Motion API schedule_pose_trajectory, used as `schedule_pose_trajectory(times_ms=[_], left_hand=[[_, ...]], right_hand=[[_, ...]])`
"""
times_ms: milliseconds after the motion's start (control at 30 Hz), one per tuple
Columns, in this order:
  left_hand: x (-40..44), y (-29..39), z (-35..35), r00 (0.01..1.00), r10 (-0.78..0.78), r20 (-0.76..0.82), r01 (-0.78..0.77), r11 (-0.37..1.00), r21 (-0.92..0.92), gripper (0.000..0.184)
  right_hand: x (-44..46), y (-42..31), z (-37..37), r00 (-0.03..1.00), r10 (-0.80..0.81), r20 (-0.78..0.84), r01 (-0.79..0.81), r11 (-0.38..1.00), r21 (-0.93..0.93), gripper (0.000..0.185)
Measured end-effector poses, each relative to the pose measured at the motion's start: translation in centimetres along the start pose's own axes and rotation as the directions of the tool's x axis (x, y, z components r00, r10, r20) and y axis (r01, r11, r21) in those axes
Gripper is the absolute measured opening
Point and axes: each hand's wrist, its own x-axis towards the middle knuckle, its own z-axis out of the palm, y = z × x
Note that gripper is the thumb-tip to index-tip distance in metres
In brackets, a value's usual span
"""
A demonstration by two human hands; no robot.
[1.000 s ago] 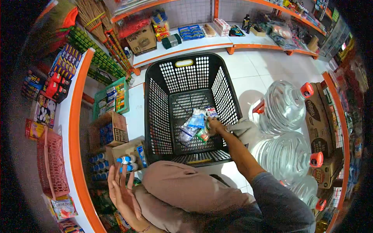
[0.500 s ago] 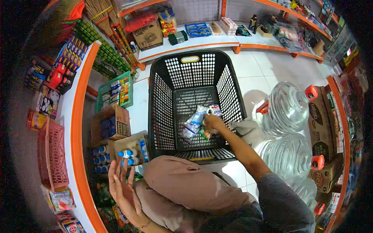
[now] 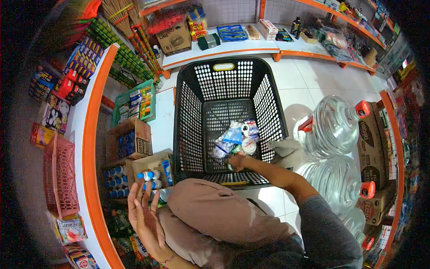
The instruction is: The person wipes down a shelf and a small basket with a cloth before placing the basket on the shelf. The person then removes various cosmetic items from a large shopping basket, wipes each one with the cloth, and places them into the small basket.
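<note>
My right hand (image 3: pixel 238 162) reaches down into a black perforated basket (image 3: pixel 224 80), at the near side of a small pile of packets (image 3: pixel 233 136). Its fingers are closed around something I cannot make out. Just beyond them lies a round white-lidded container (image 3: pixel 248 146), with a small white item (image 3: pixel 245 129) above it. My left hand (image 3: pixel 147 217) is raised beside my knee, fingers spread and empty, near blue-capped white bottles (image 3: pixel 150 175) in a carton.
Large clear water bottles (image 3: pixel 333 127) with red caps stand right of the basket. Left are an orange-edged shelf (image 3: pixel 92 134), a green tray (image 3: pixel 150 114) of packets and a brown carton (image 3: pixel 142 138). A low white shelf (image 3: pixel 224 52) holds goods behind.
My right hand has moved toward the near side of the basket, and the round white-lidded container now shows on the pile. My left hand stays raised. The view has shifted slightly.
</note>
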Motion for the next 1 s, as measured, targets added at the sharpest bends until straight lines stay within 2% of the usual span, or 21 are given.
schedule_pose_trajectory(times_ms=[67, 133, 233, 300, 367, 467, 533, 567, 633, 700, 733, 833, 900, 933, 1000], left_hand=[[0.1, 0.0, 0.0, 1.000, -0.001, 0.001, 0.001, 1.000, -0.001, 0.053], [0.2, 0.0, -0.1, 1.000, -0.001, 0.003, 0.001, 1.000, 0.000, 0.053], [0.4, -0.2, -0.4, 1.000, 0.002, 0.000, -0.002, 1.000, -0.006, 0.052], [0.3, 0.0, -0.3, 1.000, 0.007, 0.012, -0.007, 1.000, 0.022, 0.055], [0.3, 0.1, 0.0, 1.000, 0.011, 0.014, -0.011, 0.999, 0.035, 0.056], [0.2, 0.2, 0.3, 1.000, 0.012, 0.009, -0.012, 0.999, 0.029, 0.055], [0.1, 0.1, 0.2, 1.000, 0.017, 0.014, -0.017, 1.000, 0.025, 0.055], [0.0, 0.0, 0.2, 1.000, 0.013, 0.011, -0.013, 1.000, 0.011, 0.051], [0.1, -0.1, 0.1, 1.000, 0.010, 0.005, -0.010, 1.000, -0.018, 0.045], [0.0, 0.1, 0.4, 1.000, 0.018, 0.006, -0.018, 1.000, 0.007, 0.044], [-0.1, 0.3, 0.4, 1.000, 0.021, 0.005, -0.021, 1.000, 0.018, 0.043], [0.0, 0.3, 0.1, 1.000, 0.009, -0.003, -0.009, 1.000, 0.015, 0.043], [0.1, 0.4, 0.1, 1.000, 0.012, -0.007, -0.012, 1.000, 0.016, 0.045], [-0.1, 0.6, 0.2, 1.000, 0.003, -0.001, -0.003, 1.000, 0.029, 0.045], [-0.3, 1.2, 0.8, 1.000, -0.016, 0.005, 0.016, 0.998, 0.057, 0.045]], right_hand=[[0.7, 1.1, -3.1, 0.995, 0.026, 0.099, -0.036, 0.994, 0.100, 0.066], [0.3, 1.8, -6.7, 0.984, 0.165, 0.074, -0.175, 0.973, 0.153, 0.068], [-0.6, 2.3, -8.8, 0.854, 0.471, -0.220, -0.442, 0.881, 0.173, 0.059], [-2.5, 3.0, -7.8, 0.691, 0.528, -0.493, -0.526, 0.836, 0.158, 0.059], [-3.4, 3.8, -6.1, 0.678, 0.588, -0.441, -0.589, 0.794, 0.152, 0.066], [-0.1, 11.2, 3.0, 0.774, 0.590, -0.231, -0.583, 0.806, 0.105, 0.088], [0.0, 11.6, 4.6, 0.766, 0.593, -0.249, -0.587, 0.803, 0.104, 0.086], [-2.4, 8.3, 0.6, 0.655, 0.719, -0.232, -0.655, 0.694, 0.300, 0.076], [-4.2, 7.4, -2.2, 0.647, 0.742, -0.175, -0.639, 0.652, 0.408, 0.062], [-3.6, 8.9, -1.9, 0.739, 0.587, -0.331, -0.554, 0.809, 0.197, 0.047], [-3.0, 11.2, -1.0, 0.717, 0.624, -0.311, -0.537, 0.778, 0.326, 0.041], [-2.4, 12.6, -8.2, 0.837, 0.509, 0.202, -0.525, 0.641, 0.559, 0.048], [-8.8, 5.2, -17.6, 0.877, 0.469, -0.101, -0.297, 0.696, 0.653, 0.061], [-10.2, 3.7, -19.0, 0.903, 0.392, -0.174, -0.077, 0.547, 0.833, 0.070], [-11.9, -0.2, -21.9, 0.895, 0.216, -0.391, 0.287, 0.392, 0.874, 0.087]])
